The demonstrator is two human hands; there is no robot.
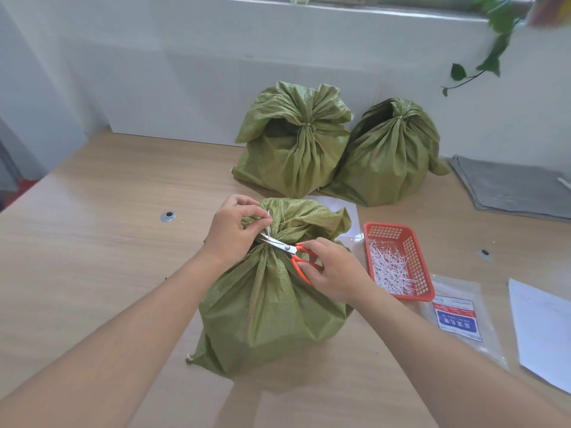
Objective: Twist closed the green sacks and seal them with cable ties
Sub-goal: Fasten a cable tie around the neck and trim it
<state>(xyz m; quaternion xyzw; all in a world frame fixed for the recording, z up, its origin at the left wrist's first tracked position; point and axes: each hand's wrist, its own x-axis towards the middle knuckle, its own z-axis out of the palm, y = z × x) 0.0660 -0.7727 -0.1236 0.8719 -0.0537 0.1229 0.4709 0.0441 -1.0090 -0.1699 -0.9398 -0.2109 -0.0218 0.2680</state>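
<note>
The near sack (272, 307) stands upright on the table (108, 227), with its neck gathered and bound by a white cable tie (269, 225). The left hand (230, 231) sits at the left side of the neck, and its thumb and fingers pinch the free tail of the tie and hold it upward. The right hand (333, 270) sits at the right side of the neck, its fingers curled through the orange handles of the scissors (289, 249). The blades are slightly parted on either side of the tail, just above the neck. Two further green sacks (293, 156) stand behind the near sack with their necks gathered. A red basket (417, 261) of white offcuts lies just to its right.
</note>
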